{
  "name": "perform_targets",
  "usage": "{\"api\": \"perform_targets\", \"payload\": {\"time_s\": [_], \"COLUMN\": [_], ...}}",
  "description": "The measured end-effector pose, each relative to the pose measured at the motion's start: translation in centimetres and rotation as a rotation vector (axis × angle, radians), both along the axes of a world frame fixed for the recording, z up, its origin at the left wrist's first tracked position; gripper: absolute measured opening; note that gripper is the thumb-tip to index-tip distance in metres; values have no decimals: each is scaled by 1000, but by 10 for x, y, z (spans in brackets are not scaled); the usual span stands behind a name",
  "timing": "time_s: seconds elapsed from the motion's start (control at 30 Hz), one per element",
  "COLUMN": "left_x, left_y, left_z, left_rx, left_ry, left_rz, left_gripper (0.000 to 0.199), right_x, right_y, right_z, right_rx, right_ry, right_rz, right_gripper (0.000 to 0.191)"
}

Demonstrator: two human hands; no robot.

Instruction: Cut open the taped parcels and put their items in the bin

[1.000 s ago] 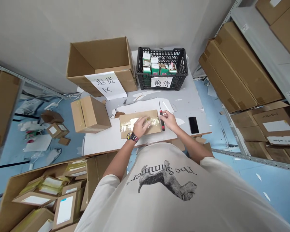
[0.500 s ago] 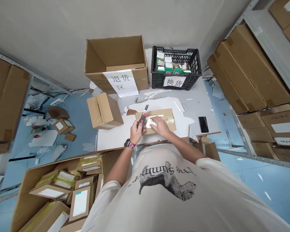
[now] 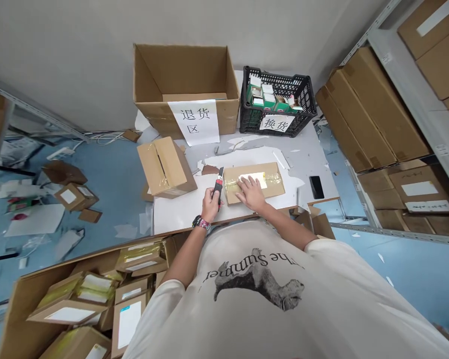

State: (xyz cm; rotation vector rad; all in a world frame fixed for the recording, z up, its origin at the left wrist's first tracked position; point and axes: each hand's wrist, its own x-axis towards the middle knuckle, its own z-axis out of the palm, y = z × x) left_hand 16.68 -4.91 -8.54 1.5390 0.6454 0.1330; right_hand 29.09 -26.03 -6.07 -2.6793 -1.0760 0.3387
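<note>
My left hand (image 3: 210, 203) is closed around a red and black utility knife (image 3: 218, 185), its blade out and pointing away from me. The knife is just left of a flat taped carton (image 3: 230, 192) on the table. My right hand (image 3: 251, 193) lies on top of that carton, fingers spread over its white label (image 3: 261, 178) and partly covering it. Clear yellowish tape runs along the carton's top. Farther left on the table stands a taller brown box (image 3: 183, 169) with a slit in its top.
A large open carton (image 3: 153, 117) with a paper sign and a black crate (image 3: 245, 119) of small green-and-white boxes stand at the back. A phone (image 3: 316, 187) lies at right. Parcels fill a big box (image 3: 18, 309) at lower left; shelves (image 3: 394, 42) hold cartons at right.
My left hand has drawn the knife off the carton to its left side. The fingers of my right hand have spread flat on the carton. The camera view has shifted slightly.
</note>
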Motion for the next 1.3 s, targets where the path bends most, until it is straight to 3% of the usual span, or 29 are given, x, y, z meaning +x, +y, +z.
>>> {"api": "perform_targets", "payload": {"time_s": [0.2, 0.33, 0.77, 1.0, 1.17, 1.3], "left_x": [3, 5, 13, 1, -22, -26], "left_y": [-4, -2, 2, 31, 63, 73], "left_z": [-8, -11, -19, -14, -4, 2], "left_rx": [-159, -222, -287, -155, 20, 92], "left_ry": [25, 35, 30, 32, 36, 41], "left_rz": [-64, -67, -117, -231, -328, -389], "left_gripper": [49, 50, 50, 42, 41, 37], "right_x": [-15, -10, 28, 45, 48, 43], "right_y": [35, 48, 38, 26, 27, 33], "right_z": [2, 7, 34, 35, 42, 50], "right_rx": [-8, -44, -61, 19, -4, -59], "right_ry": [-55, -41, 204, 260, 260, 211], "right_rz": [-144, -197, -33, 59, 61, 86], "right_gripper": [59, 54, 49, 28, 14, 11]}}
